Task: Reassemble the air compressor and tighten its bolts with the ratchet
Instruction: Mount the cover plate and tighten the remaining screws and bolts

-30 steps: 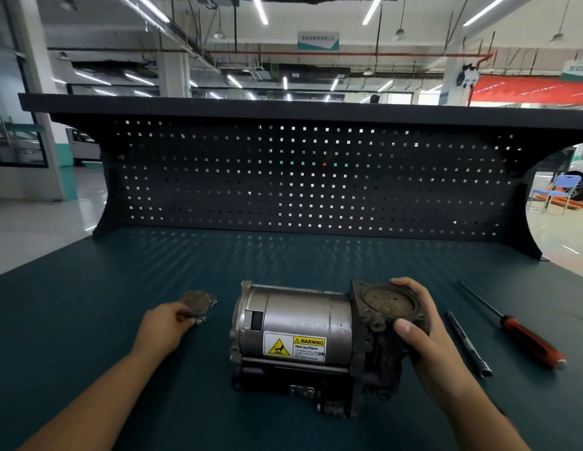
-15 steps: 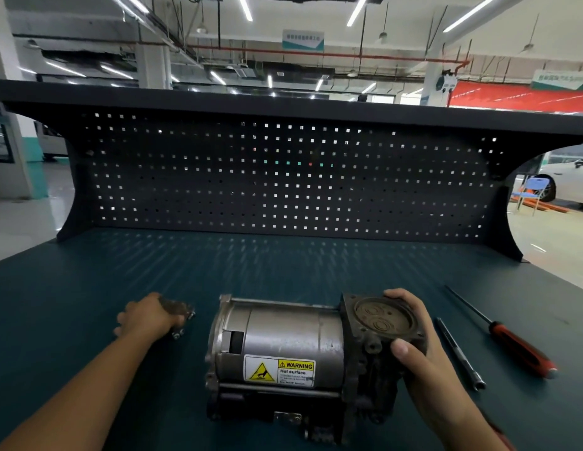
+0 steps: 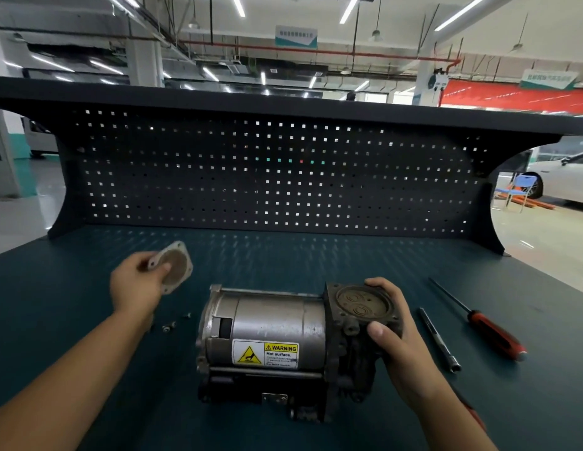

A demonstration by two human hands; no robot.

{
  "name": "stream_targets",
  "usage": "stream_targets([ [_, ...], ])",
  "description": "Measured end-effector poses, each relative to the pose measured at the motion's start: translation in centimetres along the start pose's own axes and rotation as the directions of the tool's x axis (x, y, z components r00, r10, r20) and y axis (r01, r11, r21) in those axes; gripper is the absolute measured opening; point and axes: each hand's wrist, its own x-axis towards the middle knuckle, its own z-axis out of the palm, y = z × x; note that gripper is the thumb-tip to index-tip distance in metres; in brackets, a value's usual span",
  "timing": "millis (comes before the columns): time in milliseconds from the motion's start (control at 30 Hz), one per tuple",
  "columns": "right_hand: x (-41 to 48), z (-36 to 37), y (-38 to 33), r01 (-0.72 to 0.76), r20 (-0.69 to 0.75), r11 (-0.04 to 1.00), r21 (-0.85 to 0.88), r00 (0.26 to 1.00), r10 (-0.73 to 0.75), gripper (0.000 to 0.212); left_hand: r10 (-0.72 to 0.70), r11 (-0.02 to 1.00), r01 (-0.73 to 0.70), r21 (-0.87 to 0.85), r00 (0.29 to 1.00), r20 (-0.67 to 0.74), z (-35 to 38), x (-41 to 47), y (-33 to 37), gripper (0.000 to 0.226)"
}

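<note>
Pinching the stiff, light-looking cover plate (image 3: 176,267) by its rim suits the left hand (image 3: 133,288); right hand (image 3: 397,340) clasps the probably heavy air compressor (image 3: 270,323)

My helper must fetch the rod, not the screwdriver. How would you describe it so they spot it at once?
Find the compressor in the middle of the bench. Just right of the right hand gripping its end lies a slim dark rod. Unlike the screwdriver further right, it has no red handle and ends in a silvery tip.
</note>
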Motion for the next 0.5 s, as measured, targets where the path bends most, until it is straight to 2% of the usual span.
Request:
stream_targets([
  [100, -0.2, 0.0, -0.2, -0.023, 0.013, 1.0, -0.017, 1.0, 0.023, 0.06, 0.267, 0.963, -0.255, -0.091, 0.952, 0.152, 0.2, -3.7, 6.3, 0.025],
  [167, -0.3, 0.0, -0.2, -0.03, 0.014, 0.999, -0.021, 0.999, 0.031, 0.061, 0.458, 0.888, -0.427, -0.169, 0.848, 0.267, 0.1, -7.2, 10.2, 0.029],
  [200, -0.3, 0.0, -0.3, -0.033, 0.015, 0.999, -0.022, 0.999, 0.033, 0.062, 0.581, 0.813, -0.551, -0.186, 0.752, 0.311, -0.1, -8.9, 11.8, 0.024],
  [267, -0.4, 0.1, -0.5, -0.032, 0.021, 0.999, -0.021, 0.999, 0.032, 0.062, 0.788, 0.574, -0.79, -0.218, 0.459, 0.41, 0.0, -12.2, 13.8, 0.009],
  [300, -0.5, 0.2, -0.6, -0.031, 0.021, 0.999, -0.016, 0.999, 0.032, 0.062, 0.838, 0.452, -0.861, -0.235, 0.319, 0.442, 0.3, -13.6, 14.3, 0.011],
  [333, -0.5, 0.2, -0.7, -0.032, 0.02, 0.999, -0.008, 0.999, 0.032, 0.06, 0.859, 0.365, -0.896, -0.252, 0.22, 0.463, 0.7, -14.8, 14.5, 0.013],
  [367, -0.6, 0.2, -0.9, -0.033, 0.021, 0.999, -0.002, 0.999, 0.033, 0.057, 0.866, 0.317, -0.912, -0.261, 0.166, 0.471, 1.3, -15.8, 14.5, 0.013],
  [433, -0.7, 0.3, -1.2, -0.034, 0.037, 0.999, -0.002, 0.999, 0.035, 0.055, 0.859, 0.315, -0.913, -0.259, 0.158, 0.488, 2.4, -17.3, 14.2, 0.009],
  [500, -0.7, 0.1, -1.4, -0.037, 0.053, 0.999, -0.007, 0.998, 0.037, 0.058, 0.829, 0.383, -0.883, -0.272, 0.199, 0.523, 3.2, -18.1, 13.6, 0.016],
])
